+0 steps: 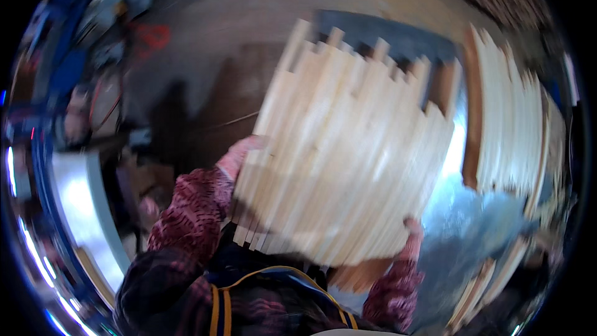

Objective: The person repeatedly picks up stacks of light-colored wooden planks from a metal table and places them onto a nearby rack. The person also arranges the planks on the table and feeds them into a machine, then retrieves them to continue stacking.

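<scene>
A wide layer of pale wooden strips (348,149) lies side by side in front of me, their far ends uneven. My left hand (241,154), below a patterned red sleeve, is closed on the left edge of the layer. At the near right corner, my right hand (411,238) grips the other side, with its thumb or fingertips on the edge. The fingers under the wood are hidden. Beneath the near end shows a reddish-brown wooden piece (360,275).
A second batch of pale strips (507,118) with a brown side lies to the right on a shiny metal surface (460,218). Loose strips (476,289) sit at the lower right. On the left stand a blue frame (40,168) and a white panel (84,211).
</scene>
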The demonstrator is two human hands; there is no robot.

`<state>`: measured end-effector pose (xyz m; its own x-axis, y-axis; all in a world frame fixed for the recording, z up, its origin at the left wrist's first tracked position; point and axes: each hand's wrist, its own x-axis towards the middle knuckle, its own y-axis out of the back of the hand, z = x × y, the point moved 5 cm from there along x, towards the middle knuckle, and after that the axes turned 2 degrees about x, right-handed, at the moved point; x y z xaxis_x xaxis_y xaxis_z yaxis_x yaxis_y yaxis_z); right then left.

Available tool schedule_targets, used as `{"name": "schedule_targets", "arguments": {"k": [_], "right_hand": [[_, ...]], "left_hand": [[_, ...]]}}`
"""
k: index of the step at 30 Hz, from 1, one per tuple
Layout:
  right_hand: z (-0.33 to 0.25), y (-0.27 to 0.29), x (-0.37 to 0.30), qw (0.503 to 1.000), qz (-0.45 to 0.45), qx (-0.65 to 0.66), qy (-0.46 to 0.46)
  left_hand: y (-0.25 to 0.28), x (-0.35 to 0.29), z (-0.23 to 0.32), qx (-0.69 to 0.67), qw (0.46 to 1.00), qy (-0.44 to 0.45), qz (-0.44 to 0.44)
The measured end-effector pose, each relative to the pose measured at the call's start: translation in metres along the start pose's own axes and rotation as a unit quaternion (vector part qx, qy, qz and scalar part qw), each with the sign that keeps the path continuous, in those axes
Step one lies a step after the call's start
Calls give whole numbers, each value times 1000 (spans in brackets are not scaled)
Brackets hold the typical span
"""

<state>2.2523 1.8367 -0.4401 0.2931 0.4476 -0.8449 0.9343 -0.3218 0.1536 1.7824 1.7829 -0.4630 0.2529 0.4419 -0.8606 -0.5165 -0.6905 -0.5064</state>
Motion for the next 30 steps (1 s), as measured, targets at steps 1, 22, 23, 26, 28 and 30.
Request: {"name": "schedule_targets", "arguments": {"k": [1, 22, 23, 26, 28, 30], "right_hand": [[12, 12, -30, 999, 4, -9, 40], [134, -130, 32, 781, -555, -75, 276], [140, -156, 40, 782, -594, -12, 189], [180, -220, 35, 736, -662, -94, 106], [222, -248, 11, 746, -650, -124, 77], [265, -265, -27, 766, -623, -151, 50]], "left_hand": [[13, -2, -12, 42, 999, -32, 9], [264, -158, -153, 24, 820, -557, -127], [276, -143, -154, -13, 856, -502, -122], [357, -135, -186, -87, 800, -590, 69], [429, -149, -212, -100, 765, -624, 124], [502, -176, -230, -13, 688, -677, 261]]}}
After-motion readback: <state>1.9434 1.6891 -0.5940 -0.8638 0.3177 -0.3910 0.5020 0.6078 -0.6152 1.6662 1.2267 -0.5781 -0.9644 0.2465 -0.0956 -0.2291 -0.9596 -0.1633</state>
